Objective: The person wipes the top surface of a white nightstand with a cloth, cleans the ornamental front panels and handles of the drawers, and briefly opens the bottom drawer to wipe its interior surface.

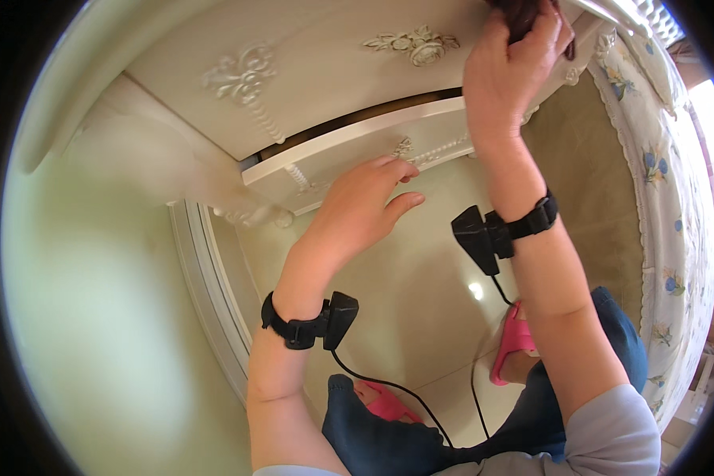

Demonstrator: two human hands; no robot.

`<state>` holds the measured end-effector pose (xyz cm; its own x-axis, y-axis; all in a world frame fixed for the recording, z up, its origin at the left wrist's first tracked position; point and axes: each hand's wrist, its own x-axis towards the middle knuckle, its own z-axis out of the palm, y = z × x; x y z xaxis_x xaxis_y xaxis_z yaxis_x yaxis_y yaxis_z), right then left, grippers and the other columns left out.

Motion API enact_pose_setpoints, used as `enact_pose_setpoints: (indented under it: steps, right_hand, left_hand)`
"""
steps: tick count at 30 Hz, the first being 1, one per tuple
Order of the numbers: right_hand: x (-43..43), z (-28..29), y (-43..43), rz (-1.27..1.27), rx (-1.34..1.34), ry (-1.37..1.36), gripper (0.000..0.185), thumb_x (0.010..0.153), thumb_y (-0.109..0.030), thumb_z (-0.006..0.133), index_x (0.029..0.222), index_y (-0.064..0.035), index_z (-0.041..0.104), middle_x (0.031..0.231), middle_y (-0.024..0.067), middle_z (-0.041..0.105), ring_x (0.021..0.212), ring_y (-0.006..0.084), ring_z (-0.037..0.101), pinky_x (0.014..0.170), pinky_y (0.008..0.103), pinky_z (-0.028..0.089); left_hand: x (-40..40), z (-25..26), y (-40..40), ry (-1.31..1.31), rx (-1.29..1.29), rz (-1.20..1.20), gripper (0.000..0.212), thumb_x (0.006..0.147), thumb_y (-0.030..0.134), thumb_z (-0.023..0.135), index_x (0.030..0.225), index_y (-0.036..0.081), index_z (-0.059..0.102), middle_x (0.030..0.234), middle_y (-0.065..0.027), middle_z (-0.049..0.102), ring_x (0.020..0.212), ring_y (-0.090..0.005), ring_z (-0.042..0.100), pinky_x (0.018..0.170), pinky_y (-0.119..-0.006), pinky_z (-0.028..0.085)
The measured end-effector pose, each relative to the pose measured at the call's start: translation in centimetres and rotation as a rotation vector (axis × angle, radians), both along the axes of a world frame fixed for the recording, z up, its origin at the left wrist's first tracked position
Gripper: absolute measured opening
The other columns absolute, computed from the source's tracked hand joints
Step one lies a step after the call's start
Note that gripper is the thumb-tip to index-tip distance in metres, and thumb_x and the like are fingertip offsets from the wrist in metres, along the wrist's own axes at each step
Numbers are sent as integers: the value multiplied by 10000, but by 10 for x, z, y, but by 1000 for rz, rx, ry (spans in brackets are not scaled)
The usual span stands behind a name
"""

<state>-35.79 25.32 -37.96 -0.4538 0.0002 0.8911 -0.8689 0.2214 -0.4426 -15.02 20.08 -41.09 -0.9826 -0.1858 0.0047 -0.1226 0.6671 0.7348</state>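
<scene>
At the upper right, my right hand (506, 77) is closed around a dark brown item (519, 18) that runs up to the picture's edge; what it is, I cannot tell. My left hand (372, 199) hangs with thumb and fingers apart, empty, before the lower drawer (357, 140) of a cream cabinet. That drawer stands slightly out, with a dark gap above it. Carved floral ornaments (419, 44) decorate the cabinet's front. Each of my wrists wears a black strap with a black device and a cable.
A bed with a floral, lace-edged cover (660, 166) lies along the right side. To the left are a pale green wall (95, 309) and a white ridged frame (211, 285). My feet, in pink slippers (514, 333), stand on glossy floor tiles (428, 321).
</scene>
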Motion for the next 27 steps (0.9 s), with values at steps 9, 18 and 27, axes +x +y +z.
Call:
enact_pose_setpoints:
  steps: [9, 18, 27]
  right_hand:
    - [116, -13, -53, 230, 182, 125, 437, 751, -92, 659, 1187, -125, 671, 1373, 118, 564, 1207, 304, 547, 1086, 512, 281]
    - [92, -56, -38, 429, 665, 839, 339, 761, -230, 679, 1098, -249, 698, 1437, -51, 537, 1071, 158, 545, 987, 437, 419]
    - [-29, -59, 61, 167, 876, 824, 317, 808, -183, 644, 1096, -308, 690, 1376, -6, 554, 1013, 230, 554, 964, 428, 448]
  left_hand:
    - [35, -19, -18, 117, 113, 206, 300, 933, 209, 672, 1152, 6, 652, 1092, -172, 686, 1022, -360, 647, 878, -435, 510]
    - [50, -59, -24, 49, -58, 348, 381, 896, 189, 720, 1196, -24, 623, 1154, -194, 675, 1063, -325, 653, 904, -416, 507]
    - [32, -42, -15, 226, -52, 399, 260, 926, 152, 696, 1132, -3, 667, 1105, -125, 681, 991, -258, 676, 840, -364, 546]
